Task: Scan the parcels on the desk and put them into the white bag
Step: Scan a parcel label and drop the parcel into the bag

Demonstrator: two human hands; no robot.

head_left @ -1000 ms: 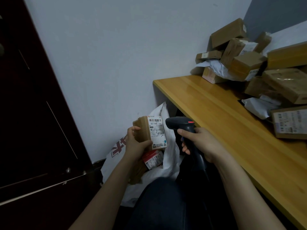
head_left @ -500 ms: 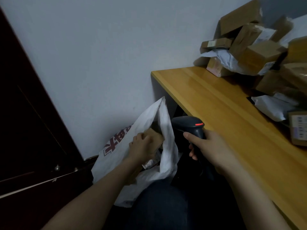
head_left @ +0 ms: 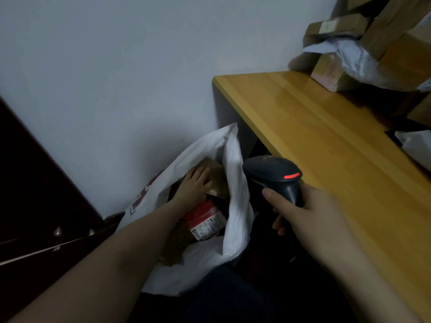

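Head view, left hand (head_left: pixel 194 186) in bag (head_left: pixel 236 220), right hand (head_left: pixel 310 213) gripping scanner (head_left: pixel 271 172)

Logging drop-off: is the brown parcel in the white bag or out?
In. The brown parcel lies inside the open mouth of the white bag, left hand resting on it. Right hand holds the scanner.

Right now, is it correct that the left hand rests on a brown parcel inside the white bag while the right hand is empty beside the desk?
Not quite: the head view shows the right hand gripping a black scanner beside the desk, not empty. The left hand rests on the brown parcel inside the white bag.
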